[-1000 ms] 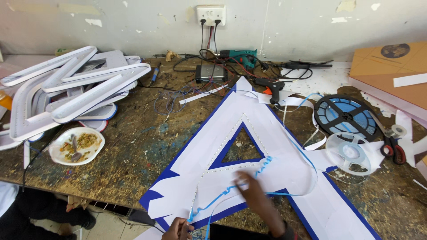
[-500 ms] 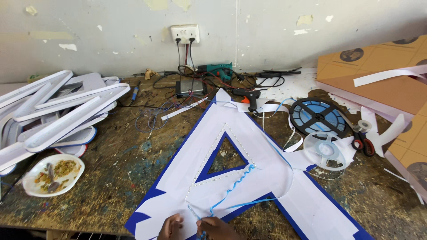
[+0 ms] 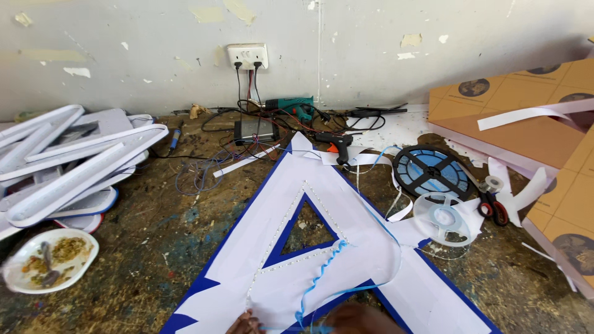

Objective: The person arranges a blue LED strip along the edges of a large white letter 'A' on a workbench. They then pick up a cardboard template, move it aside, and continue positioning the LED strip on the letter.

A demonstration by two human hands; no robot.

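Single head-worn view, looks down and forward across workbench (image 3: pixel 154 247) toward peeling wall (image 3: pixel 371 49). Large white-and-blue letter sign (image 3: pixel 297 278) fills lower centre, close to lens. Hands barely enter at bottom edge. Wall socket (image 3: pixel 247 55) marks far end. No second view shares scene.

Both hands are cut off by the bottom edge: only the left hand (image 3: pixel 245 324) fingertips and the blurred top of the right hand (image 3: pixel 359 318) show. The letter sign (image 3: pixel 322 272) runs out of frame below.
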